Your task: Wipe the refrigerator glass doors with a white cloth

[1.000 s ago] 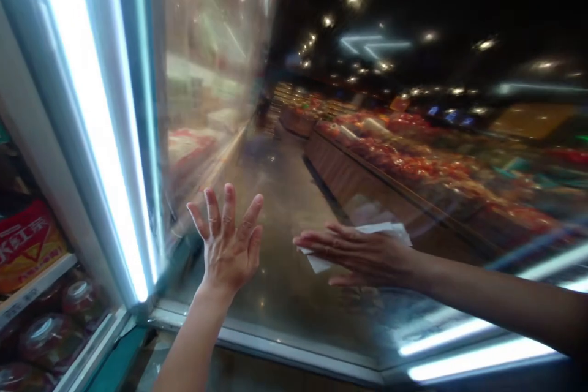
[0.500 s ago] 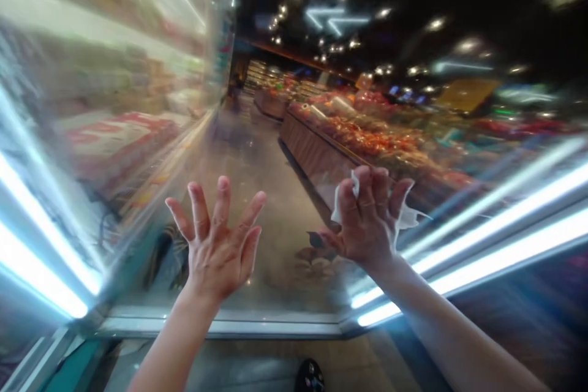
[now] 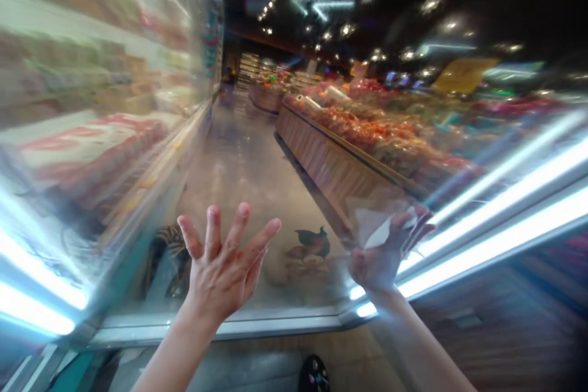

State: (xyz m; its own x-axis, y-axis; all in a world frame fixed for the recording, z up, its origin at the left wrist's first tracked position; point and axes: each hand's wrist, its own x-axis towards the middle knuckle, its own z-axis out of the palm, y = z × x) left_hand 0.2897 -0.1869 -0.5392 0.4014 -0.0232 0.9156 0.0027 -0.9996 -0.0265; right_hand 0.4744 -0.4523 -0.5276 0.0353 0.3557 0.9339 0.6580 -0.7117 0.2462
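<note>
My left hand is spread flat with its fingers apart, palm toward the clear glass door; it appears to rest on the pane. My right hand, smeared by motion, is farther right near the door's lit edge. A thin white cloth, perhaps a paper wipe, lies under its fingers and against the glass. Below both hands runs the door's pale bottom frame.
Bright light strips run along the right side, with more light strips at left. Beyond the glass are a wooden produce stand and the aisle floor. A dark patterned shoe shows below the frame.
The view has swung, and the door stands at another angle. My right hand has gone from flat and sideways to upright, then right and down with the white cloth. My left hand stays spread.
</note>
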